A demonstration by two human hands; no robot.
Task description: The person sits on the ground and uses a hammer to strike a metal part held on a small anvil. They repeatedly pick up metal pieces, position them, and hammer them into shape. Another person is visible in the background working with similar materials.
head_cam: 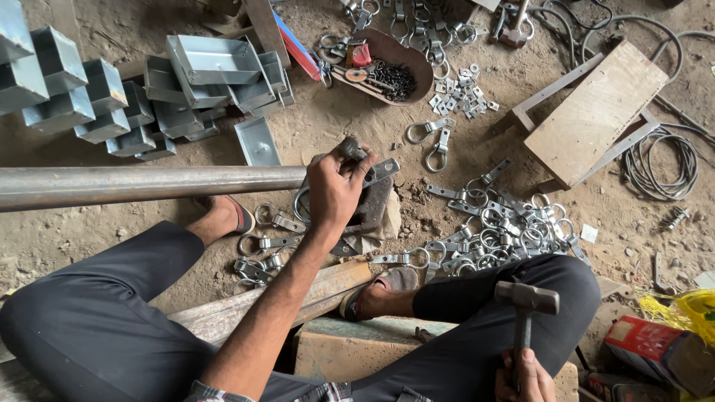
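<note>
My left hand [335, 190] grips a flat metal strap with a ring [380, 171], holding it over the end of a long steel pipe [149, 182] and a dark iron block [372, 205]. A short dark metal punch [350, 147] sticks up from the hand's fingers. Low at the right, my right hand [525, 376] holds a hammer [527, 298] by its handle, head up, above my right knee. I sit on the dirt floor, sandalled feet on either side of the block.
A heap of finished ring-and-strap fittings [495, 227] lies right of the block, more at the left [261, 246]. A bowl of screws [391, 71], stacked grey metal boxes [112, 97], a wooden stool [596, 112], coiled cable [659, 164] and small plates [462, 97] surround me.
</note>
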